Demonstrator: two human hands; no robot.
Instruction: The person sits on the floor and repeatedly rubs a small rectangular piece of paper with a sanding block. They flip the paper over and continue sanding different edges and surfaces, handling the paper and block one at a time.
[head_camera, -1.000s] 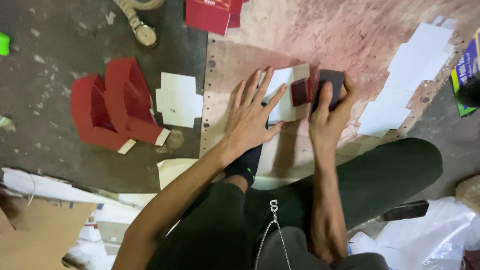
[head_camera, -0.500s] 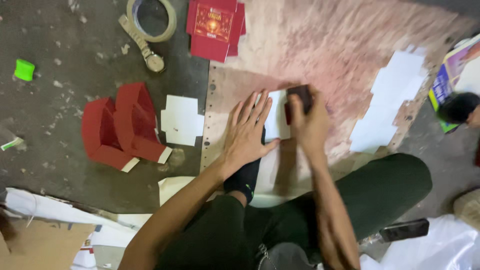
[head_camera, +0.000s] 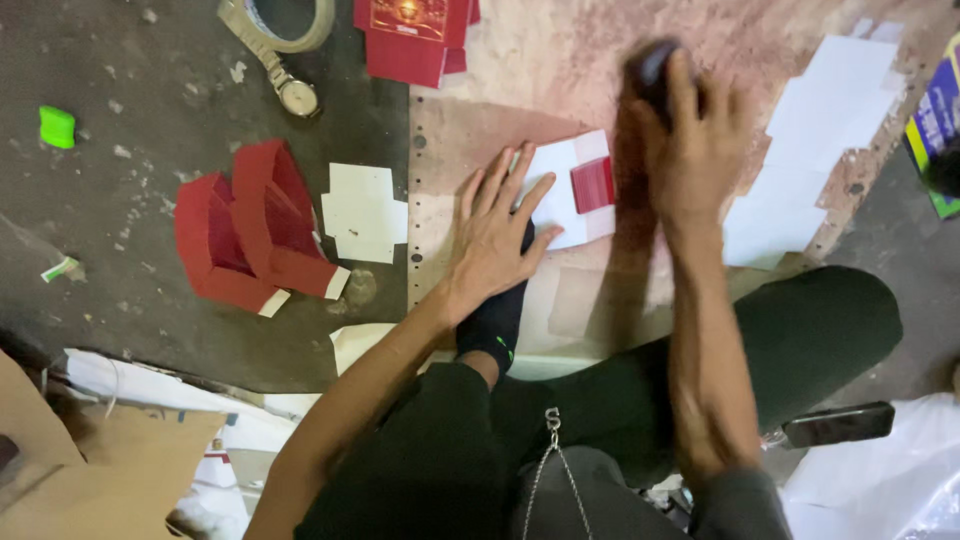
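Note:
My left hand (head_camera: 497, 230) lies flat, fingers spread, pressing on a white die-cut card blank (head_camera: 562, 205) that has one red flap (head_camera: 592, 184). The blank rests on a stained pinkish board (head_camera: 520, 60). My right hand (head_camera: 690, 140) is raised beyond the blank and blurred, closed around a small dark block (head_camera: 650, 62). Beneath my left wrist sits my foot in a black sock (head_camera: 495, 320).
Folded red boxes (head_camera: 250, 235) and a white card blank (head_camera: 365, 212) lie left on the grey floor. Flat red boxes (head_camera: 415, 35), a tape roll (head_camera: 278, 20) and a wristwatch (head_camera: 290, 88) lie above. More white blanks (head_camera: 810, 140) are right. A phone (head_camera: 838, 424) lies by my leg.
My right hand has lifted off the card blank with the dark block and moved up and away. The red flap now shows. The left hand stays pressed on the blank.

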